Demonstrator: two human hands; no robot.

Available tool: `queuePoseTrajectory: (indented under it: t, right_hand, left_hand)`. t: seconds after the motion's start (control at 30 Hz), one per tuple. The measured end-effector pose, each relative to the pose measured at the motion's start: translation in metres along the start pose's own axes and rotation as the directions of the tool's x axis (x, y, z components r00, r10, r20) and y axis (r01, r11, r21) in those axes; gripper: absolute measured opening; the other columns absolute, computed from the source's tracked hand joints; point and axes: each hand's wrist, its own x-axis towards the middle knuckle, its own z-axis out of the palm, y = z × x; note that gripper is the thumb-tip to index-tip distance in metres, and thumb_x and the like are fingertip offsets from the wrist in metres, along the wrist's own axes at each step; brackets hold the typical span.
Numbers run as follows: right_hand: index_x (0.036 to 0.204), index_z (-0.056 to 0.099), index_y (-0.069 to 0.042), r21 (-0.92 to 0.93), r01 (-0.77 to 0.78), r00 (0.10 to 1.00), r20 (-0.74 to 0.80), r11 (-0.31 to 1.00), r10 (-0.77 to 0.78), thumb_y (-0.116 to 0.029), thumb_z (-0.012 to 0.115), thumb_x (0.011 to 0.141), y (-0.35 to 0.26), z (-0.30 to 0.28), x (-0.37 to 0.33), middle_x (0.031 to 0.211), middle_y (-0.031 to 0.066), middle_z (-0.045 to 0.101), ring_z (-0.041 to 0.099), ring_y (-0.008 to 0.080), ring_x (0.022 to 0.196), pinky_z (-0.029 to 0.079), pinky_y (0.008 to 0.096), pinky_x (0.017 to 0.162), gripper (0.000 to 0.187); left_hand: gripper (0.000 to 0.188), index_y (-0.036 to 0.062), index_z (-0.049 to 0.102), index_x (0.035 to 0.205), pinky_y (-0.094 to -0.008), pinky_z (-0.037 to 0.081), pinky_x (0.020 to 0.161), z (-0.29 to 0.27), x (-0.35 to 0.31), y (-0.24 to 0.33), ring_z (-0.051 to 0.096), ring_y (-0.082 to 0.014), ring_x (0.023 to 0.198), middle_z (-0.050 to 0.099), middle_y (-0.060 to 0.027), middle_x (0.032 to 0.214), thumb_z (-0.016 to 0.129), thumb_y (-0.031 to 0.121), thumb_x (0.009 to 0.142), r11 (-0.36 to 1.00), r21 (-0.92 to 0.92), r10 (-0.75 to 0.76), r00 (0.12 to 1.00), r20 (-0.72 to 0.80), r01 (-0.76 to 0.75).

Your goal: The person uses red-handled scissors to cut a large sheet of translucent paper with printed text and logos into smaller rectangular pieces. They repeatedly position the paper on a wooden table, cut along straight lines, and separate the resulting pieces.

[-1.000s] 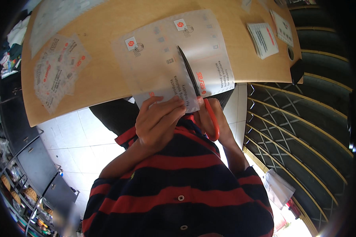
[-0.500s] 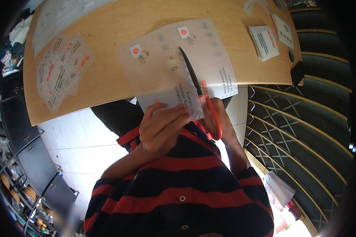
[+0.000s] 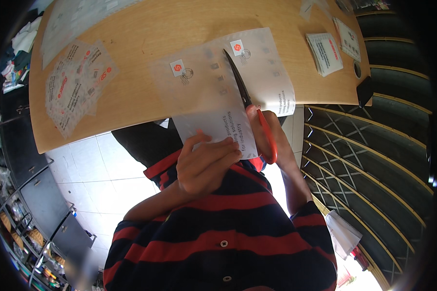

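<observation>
A translucent printed plastic sheet (image 3: 192,99) lies partly on the table and hangs over its near edge toward me. My left hand (image 3: 204,165) grips the lower left part of it, fingers across the print and thumb hidden. In my right hand (image 3: 280,140) is a pair of scissors (image 3: 243,87) with black blades and red handles, pointing away from me. The blades lie along a split between the sheet's two printed panels, each with a small red-and-white square mark. They look almost closed. Some right-hand fingers are hidden behind the handle and sheet.
Several cut printed pieces (image 3: 75,87) lie spread at the table's left. A neat stack of printed pieces (image 3: 324,53) sits at the right, beside another small stack (image 3: 347,39). More clear plastic sheeting (image 3: 68,29) covers the far left. A folding metal gate (image 3: 369,140) stands right.
The sheet has shifted right and toward me with my left hand. My right hand and the scissors have moved slightly right and away from me, and the blades sit further up the split.
</observation>
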Motion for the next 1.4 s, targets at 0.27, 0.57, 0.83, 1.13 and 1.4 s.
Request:
queuePoseTrajectory:
  t: [0.27,0.57,0.83,1.13,1.4]
  right_hand:
    - [0.06,0.05,0.004,-0.027,-0.092,0.994,0.064,0.995,0.093,-0.053,0.04,0.102,-0.008,-0.005,0.001,0.043,0.0087,0.046,0.054,0.0196,0.038,0.043,0.0323,0.039,0.071]
    - [0.059,0.05,0.004,0.005,-0.022,0.997,0.081,1.0,0.022,-0.059,0.033,0.101,-0.007,-0.004,0.001,0.041,0.0061,0.042,0.05,0.0177,0.036,0.043,0.0316,0.039,0.077]
    - [0.066,0.047,-0.006,0.094,-0.064,0.993,0.101,0.994,0.054,-0.066,0.028,0.099,-0.002,0.0,0.003,0.05,0.0016,0.046,0.044,0.0112,0.036,0.035,0.0252,0.036,0.071]
    - [0.065,0.044,-0.007,0.174,-0.073,0.985,0.17,0.982,0.043,-0.069,0.024,0.098,-0.028,-0.012,0.022,0.049,0.0028,0.042,0.042,0.0129,0.036,0.036,0.0254,0.034,0.073]
    - [0.064,0.043,-0.008,0.282,-0.014,0.986,0.164,0.959,-0.033,-0.07,0.025,0.097,-0.039,-0.026,0.043,0.051,0.0042,0.043,0.04,0.0124,0.035,0.034,0.025,0.031,0.073]
  left_hand:
    - [0.018,0.0064,0.073,0.09,-0.0342,0.048,0.079,-0.001,0.0,0.003,0.073,-0.0181,0.088,0.074,-0.0061,0.093,0.076,0.003,0.072,1.0,0.006,0.003,1.0,0.003,-0.003]
    - [0.018,0.0044,0.072,0.088,-0.0369,0.05,0.076,-0.004,-0.006,0.008,0.073,-0.0223,0.086,0.073,-0.0106,0.093,0.076,0.002,0.07,0.999,-0.032,0.022,1.0,0.003,-0.021]
    - [0.02,0.0034,0.072,0.088,-0.036,0.05,0.073,-0.007,-0.01,0.009,0.072,-0.0224,0.083,0.073,-0.0114,0.093,0.076,0.0,0.068,0.999,-0.029,0.025,1.0,-0.012,-0.025]
    - [0.019,0.0013,0.071,0.087,-0.032,0.049,0.073,-0.009,0.001,-0.01,0.068,-0.0185,0.077,0.073,-0.0097,0.09,0.073,-0.001,0.068,0.998,0.043,0.044,0.995,-0.086,-0.041]
    - [0.017,0.003,0.07,0.091,-0.0355,0.048,0.082,-0.013,0.011,-0.04,0.068,-0.0223,0.086,0.072,-0.0081,0.096,0.073,-0.001,0.075,0.992,0.123,0.01,0.999,-0.037,-0.006]
